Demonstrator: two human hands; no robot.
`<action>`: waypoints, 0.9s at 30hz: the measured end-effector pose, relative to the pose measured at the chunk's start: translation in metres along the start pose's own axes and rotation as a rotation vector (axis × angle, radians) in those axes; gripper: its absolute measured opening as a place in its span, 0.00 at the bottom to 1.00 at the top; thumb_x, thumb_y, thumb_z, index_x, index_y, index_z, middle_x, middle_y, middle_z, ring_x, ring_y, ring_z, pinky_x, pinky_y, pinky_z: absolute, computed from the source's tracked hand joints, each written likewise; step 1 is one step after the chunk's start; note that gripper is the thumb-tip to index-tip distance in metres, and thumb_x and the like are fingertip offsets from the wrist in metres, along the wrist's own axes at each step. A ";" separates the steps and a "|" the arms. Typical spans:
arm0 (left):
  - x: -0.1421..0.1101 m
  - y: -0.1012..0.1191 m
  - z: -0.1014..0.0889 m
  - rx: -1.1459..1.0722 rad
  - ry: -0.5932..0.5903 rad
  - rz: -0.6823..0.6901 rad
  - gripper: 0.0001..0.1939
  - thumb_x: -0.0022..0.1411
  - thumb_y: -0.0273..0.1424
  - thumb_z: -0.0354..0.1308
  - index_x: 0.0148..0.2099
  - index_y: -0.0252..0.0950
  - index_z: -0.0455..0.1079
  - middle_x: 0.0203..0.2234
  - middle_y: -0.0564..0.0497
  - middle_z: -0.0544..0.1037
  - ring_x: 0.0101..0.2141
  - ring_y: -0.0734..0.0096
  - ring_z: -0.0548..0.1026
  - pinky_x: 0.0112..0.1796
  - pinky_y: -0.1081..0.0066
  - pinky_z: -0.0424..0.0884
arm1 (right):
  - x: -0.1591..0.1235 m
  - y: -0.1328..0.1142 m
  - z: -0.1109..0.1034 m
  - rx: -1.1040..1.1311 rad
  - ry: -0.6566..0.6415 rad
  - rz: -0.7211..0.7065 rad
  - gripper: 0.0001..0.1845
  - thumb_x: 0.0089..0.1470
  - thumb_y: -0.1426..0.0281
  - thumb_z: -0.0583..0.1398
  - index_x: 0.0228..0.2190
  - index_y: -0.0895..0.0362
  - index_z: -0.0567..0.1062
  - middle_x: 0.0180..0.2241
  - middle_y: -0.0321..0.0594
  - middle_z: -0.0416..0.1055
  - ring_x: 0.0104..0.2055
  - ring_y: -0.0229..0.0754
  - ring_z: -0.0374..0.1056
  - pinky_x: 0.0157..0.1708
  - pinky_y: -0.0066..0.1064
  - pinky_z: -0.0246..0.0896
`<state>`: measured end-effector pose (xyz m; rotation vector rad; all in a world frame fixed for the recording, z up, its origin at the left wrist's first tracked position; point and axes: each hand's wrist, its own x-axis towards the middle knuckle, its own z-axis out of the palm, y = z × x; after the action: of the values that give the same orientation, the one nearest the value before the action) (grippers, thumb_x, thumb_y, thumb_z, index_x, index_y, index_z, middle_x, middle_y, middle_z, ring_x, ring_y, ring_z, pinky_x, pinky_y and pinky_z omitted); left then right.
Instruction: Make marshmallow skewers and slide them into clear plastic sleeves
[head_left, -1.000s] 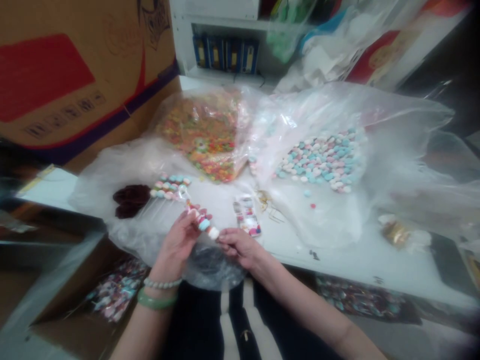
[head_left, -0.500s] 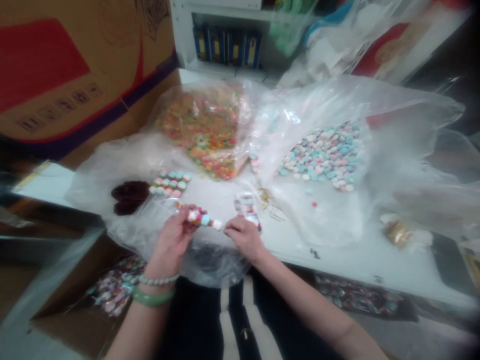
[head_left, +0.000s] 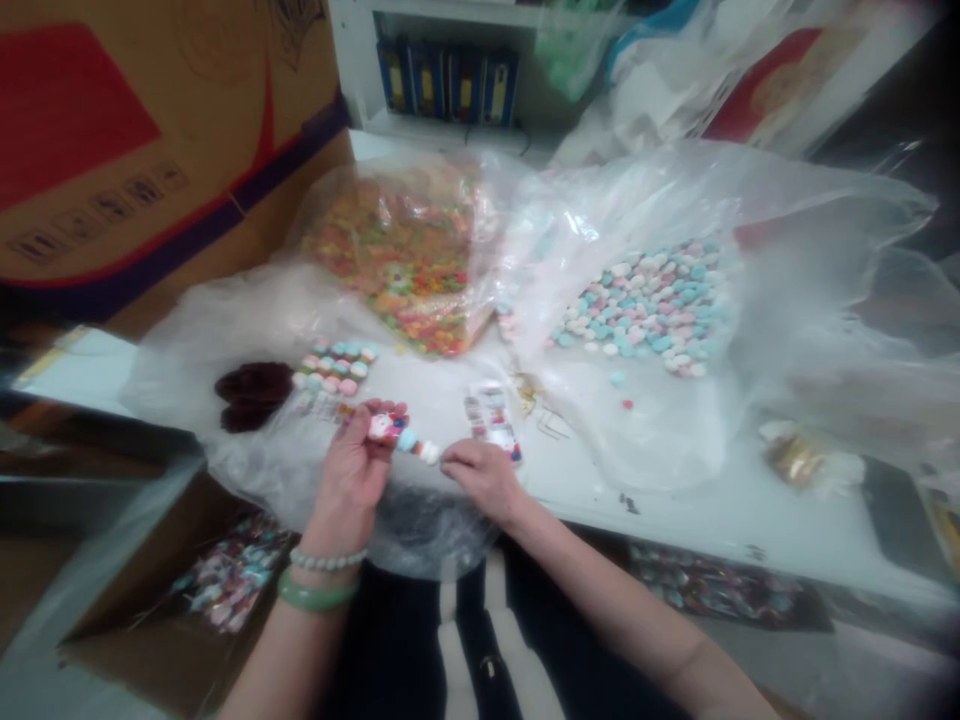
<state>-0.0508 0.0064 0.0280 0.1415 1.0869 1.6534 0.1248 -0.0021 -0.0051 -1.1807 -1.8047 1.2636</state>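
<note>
At lower centre, the left grip (head_left: 349, 475) clasps a crosswise candy stick (head_left: 405, 438), its end touching the right grip (head_left: 481, 477), hold unclear.

Cardboard carton (head_left: 150, 170) left; white shelf (head_left: 352, 70), blue binders (head_left: 448, 88) behind.

Pastel candy skewer (head_left: 399, 436), nearly horizontal

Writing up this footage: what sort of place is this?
Probably a small workroom for handmade sweets: pastel candies heaped on a plastic bag, a large cardboard carton, and candy sticks on the table.
</note>
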 end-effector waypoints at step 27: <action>-0.004 0.001 -0.009 0.459 -0.022 -0.160 0.09 0.62 0.28 0.59 0.34 0.27 0.75 0.23 0.45 0.78 0.24 0.67 0.77 0.28 0.70 0.76 | -0.002 -0.005 0.001 0.472 -0.078 0.529 0.04 0.49 0.73 0.58 0.24 0.57 0.72 0.12 0.27 0.59 0.16 0.31 0.52 0.18 0.23 0.47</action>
<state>-0.0549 -0.0022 0.0249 0.3591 1.4094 1.2371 0.1231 -0.0052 -0.0013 -1.3782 -1.1641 1.9255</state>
